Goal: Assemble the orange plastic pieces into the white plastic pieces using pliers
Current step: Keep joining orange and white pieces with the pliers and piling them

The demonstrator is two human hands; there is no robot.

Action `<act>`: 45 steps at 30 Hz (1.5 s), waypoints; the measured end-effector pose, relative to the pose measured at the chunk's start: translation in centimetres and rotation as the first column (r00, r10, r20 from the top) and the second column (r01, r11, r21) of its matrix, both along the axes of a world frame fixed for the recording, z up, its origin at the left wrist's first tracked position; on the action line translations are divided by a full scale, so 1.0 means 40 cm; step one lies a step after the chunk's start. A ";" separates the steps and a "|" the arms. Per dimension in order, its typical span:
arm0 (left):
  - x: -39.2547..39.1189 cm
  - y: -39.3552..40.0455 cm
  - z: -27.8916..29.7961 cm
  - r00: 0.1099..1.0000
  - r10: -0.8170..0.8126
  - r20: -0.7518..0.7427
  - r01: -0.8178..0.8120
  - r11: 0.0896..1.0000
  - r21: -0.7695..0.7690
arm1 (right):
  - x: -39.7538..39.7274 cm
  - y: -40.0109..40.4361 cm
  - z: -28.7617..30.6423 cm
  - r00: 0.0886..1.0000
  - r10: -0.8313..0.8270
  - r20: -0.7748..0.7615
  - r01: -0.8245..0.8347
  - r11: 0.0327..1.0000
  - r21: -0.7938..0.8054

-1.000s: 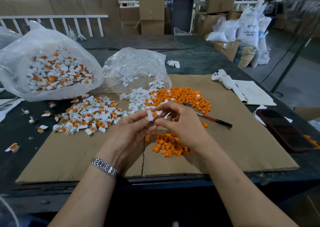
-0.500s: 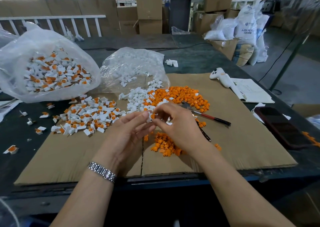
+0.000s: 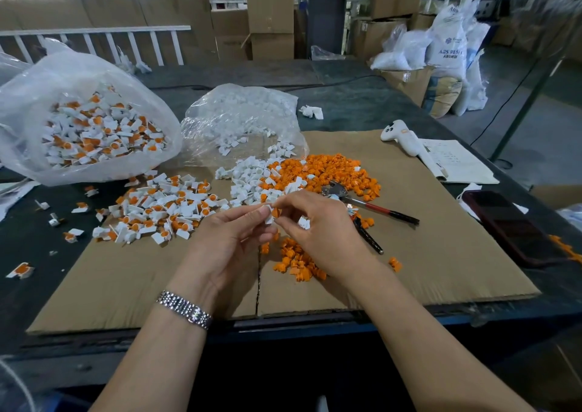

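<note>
My left hand (image 3: 226, 244) pinches a small white plastic piece (image 3: 268, 214) at its fingertips. My right hand (image 3: 318, 229) pinches an orange piece (image 3: 276, 212) against that white piece, and more white pieces (image 3: 304, 223) show under its curled fingers. Both hands hover over the cardboard sheet (image 3: 441, 248). The pliers (image 3: 371, 207), with red and black handles, lie on the cardboard just right of my right hand, untouched. A heap of loose orange pieces (image 3: 327, 172) and loose white pieces (image 3: 248, 175) lies beyond my hands. A smaller orange heap (image 3: 296, 260) sits below my right hand.
Assembled white-and-orange pieces (image 3: 157, 210) lie in a pile at the left, with more in a clear bag (image 3: 94, 128). A second clear bag (image 3: 242, 118) holds white pieces. A white handheld device (image 3: 400, 136), papers (image 3: 456, 162) and a dark phone (image 3: 510, 229) lie at the right.
My hands have stayed close together over the cardboard. The orange piece now shows between my right fingertips at the white piece, and the pliers' second handle has come into view.
</note>
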State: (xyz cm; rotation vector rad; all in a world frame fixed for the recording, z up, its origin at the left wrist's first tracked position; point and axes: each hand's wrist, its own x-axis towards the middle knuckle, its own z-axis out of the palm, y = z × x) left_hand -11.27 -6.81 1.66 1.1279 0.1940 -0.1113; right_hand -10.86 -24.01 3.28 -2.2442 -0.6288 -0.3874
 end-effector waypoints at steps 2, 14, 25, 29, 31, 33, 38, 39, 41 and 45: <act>-0.002 0.001 0.002 1.000 -0.006 0.001 0.006 1.000 -0.005 | -0.001 -0.001 0.000 1.000 0.002 -0.003 -0.002 1.000 0.005; 0.010 0.003 0.000 0.998 0.056 -0.022 -0.056 0.998 0.002 | 0.070 -0.070 -0.008 0.952 -0.295 -0.081 0.277 0.943 -0.183; 0.014 0.010 0.003 0.994 0.105 -0.041 -0.105 0.994 -0.020 | 0.125 -0.144 0.014 0.806 -0.565 -0.178 0.282 0.630 -0.723; 0.012 0.005 0.014 0.989 0.141 -0.042 -0.143 0.989 -0.044 | 0.128 -0.136 0.026 0.799 -0.582 -0.154 0.342 0.649 -0.680; 0.010 0.000 0.020 0.988 0.152 -0.031 -0.154 0.985 -0.072 | 0.119 -0.122 0.048 0.808 -0.555 -0.197 0.381 0.747 -0.545; 0.007 -0.004 0.026 0.988 0.156 -0.004 -0.155 0.982 -0.107 | 0.102 -0.107 0.079 0.824 -0.455 -0.337 0.315 0.863 -0.396; 0.010 -0.001 0.048 0.983 0.170 0.069 -0.164 0.983 -0.081 | 0.048 -0.049 0.142 0.634 -0.038 -0.773 -0.047 0.995 -0.088; 0.010 0.000 0.050 0.982 0.174 0.075 -0.169 0.983 -0.068 | 0.039 -0.037 0.145 0.618 -0.019 -0.786 -0.073 0.994 -0.081; 0.011 0.002 0.051 0.980 0.182 0.075 -0.180 0.983 -0.033 | 0.025 -0.013 0.147 0.617 0.007 -0.787 -0.084 0.995 -0.056; 0.010 0.010 0.044 0.980 0.186 0.071 -0.187 0.982 0.015 | 0.010 0.008 0.146 0.600 0.043 -0.799 -0.074 0.997 -0.002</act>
